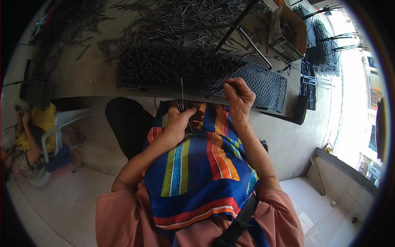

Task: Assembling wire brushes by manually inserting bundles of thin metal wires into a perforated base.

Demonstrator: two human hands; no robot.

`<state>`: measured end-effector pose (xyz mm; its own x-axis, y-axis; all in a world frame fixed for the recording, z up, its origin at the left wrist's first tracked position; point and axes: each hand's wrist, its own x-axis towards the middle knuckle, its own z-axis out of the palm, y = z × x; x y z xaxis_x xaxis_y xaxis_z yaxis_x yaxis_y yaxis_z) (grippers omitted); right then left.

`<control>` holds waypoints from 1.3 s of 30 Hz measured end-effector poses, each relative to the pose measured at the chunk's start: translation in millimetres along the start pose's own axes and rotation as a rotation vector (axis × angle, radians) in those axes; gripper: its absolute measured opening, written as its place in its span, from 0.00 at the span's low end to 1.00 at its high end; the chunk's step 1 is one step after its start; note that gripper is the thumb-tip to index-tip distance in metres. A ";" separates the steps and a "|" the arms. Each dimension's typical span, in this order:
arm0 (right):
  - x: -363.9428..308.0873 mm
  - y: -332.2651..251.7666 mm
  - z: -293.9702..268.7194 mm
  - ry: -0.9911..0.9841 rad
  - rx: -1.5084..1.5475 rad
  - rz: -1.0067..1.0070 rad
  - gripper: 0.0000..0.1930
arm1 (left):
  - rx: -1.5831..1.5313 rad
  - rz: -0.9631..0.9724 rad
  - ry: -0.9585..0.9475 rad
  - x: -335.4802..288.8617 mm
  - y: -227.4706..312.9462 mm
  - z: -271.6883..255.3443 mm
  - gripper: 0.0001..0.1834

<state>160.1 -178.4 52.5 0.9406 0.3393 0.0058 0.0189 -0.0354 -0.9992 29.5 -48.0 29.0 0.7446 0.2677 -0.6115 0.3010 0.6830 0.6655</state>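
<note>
My left hand point(177, 124) is closed around a bundle of thin metal rods point(181, 92) above my lap, one of them sticking up well beyond the others. To its right, my right hand point(240, 99) is raised at the near edge of a perforated tray point(263, 84), thumb and fingers pinched together. A thin dark rod seems to stick out leftward from that pinch, faint against the tray. Dark rods point(173, 68) stand upright, densely packed, in the tray's left and middle part; round holes show at its right end.
Loose rods point(181, 20) lie heaped across the table behind the tray. A metal stand point(236, 27) rises over them. An open cardboard box point(288, 33) sits at the back right, near wire racks point(327, 45). At far left, another person sits by a grey chair point(61, 127).
</note>
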 end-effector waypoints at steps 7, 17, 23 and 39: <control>7.9 6.8 1.7 -0.129 -0.215 -0.313 0.06 | -0.064 -0.024 0.003 -4.1 -1.8 -1.1 0.07; 6.8 9.9 -3.6 -0.186 -0.246 -0.357 0.06 | -0.138 -0.069 0.031 -8.7 0.5 1.3 0.07; 9.1 1.7 6.3 -0.188 -0.386 -0.449 0.07 | -0.146 -0.059 -0.009 -7.0 -2.8 -4.8 0.06; 7.7 5.6 17.7 -0.165 -0.642 -0.459 0.10 | -0.156 -0.039 0.023 -10.2 2.7 -8.1 0.07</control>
<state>161.5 -159.3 46.3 0.7305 0.5838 0.3543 0.6297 -0.3751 -0.6803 17.9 -43.4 33.5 0.7200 0.2532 -0.6462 0.2320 0.7897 0.5679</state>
